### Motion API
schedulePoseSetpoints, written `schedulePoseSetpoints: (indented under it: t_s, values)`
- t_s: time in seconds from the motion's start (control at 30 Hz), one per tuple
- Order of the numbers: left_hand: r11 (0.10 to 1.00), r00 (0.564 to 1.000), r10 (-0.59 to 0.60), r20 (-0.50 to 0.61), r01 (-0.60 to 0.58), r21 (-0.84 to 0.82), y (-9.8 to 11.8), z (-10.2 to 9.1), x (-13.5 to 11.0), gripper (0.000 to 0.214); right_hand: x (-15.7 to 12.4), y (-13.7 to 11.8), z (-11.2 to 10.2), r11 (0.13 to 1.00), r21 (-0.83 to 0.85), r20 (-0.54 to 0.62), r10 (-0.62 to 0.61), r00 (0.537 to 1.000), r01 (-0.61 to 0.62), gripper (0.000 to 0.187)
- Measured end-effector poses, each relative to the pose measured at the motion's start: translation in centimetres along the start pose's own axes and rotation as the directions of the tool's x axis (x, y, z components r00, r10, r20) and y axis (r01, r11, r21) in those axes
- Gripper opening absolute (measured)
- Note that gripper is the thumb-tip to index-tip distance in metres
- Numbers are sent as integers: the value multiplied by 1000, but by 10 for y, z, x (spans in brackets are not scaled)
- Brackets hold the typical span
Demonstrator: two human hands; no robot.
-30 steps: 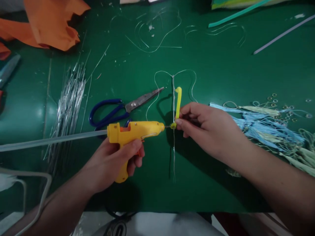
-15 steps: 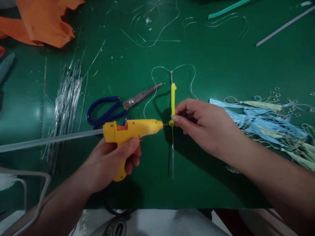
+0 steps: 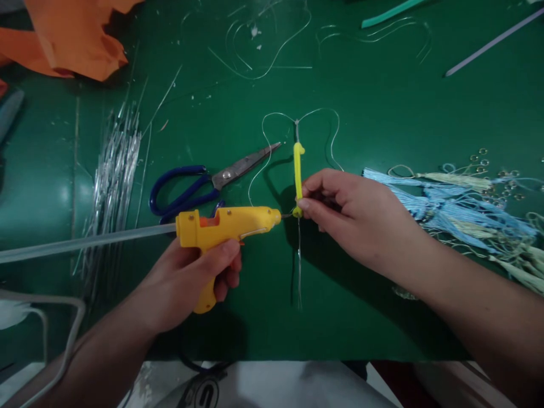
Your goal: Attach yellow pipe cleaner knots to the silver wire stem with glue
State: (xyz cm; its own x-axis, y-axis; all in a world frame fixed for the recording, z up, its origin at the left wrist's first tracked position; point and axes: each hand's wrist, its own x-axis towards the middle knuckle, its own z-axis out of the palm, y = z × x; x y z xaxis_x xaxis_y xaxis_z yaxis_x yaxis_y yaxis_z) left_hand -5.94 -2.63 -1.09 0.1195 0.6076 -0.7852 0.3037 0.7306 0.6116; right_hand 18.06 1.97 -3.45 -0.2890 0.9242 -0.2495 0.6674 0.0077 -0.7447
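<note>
My left hand (image 3: 199,277) is wrapped round the handle of a yellow hot glue gun (image 3: 238,220). A long clear glue stick (image 3: 93,242) sticks out of the gun's back end. Its nozzle points right and meets the lower end of a yellow strip (image 3: 298,173), or comes very close to it. My right hand (image 3: 340,207) pinches that strip near its lower end between thumb and fingers. Thin wires hang below the strip, and a thin clear line (image 3: 323,109) loops out to both sides from its top. Blue-handled scissors (image 3: 225,177) lie partly open behind the gun.
A bundle of silvery strips (image 3: 117,170) lies on the left, with orange cloth (image 3: 80,39) at the far left. Blue and pale green tassels (image 3: 450,207) and small metal rings (image 3: 482,161) lie at right. Clear line, a green strip (image 3: 391,13) and a lilac stick (image 3: 488,50) are at the back.
Both hands keep their grips, with the nozzle still at the strip's lower end. The view has shifted very slightly; nothing else has visibly moved.
</note>
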Motion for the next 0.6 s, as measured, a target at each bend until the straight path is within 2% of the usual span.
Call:
schedulePoseSetpoints:
  t_s: [0.47,0.6]
  values:
    - [999,1000,-6,-27,7,44,1,0,-1,45,0,-1,-1,999,-38,-9,-15,1000,15,10]
    - [999,1000,23,15,-23,47,0,-1,-1,45,0,-1,-1,998,-52,-16,-25,1000,24,9]
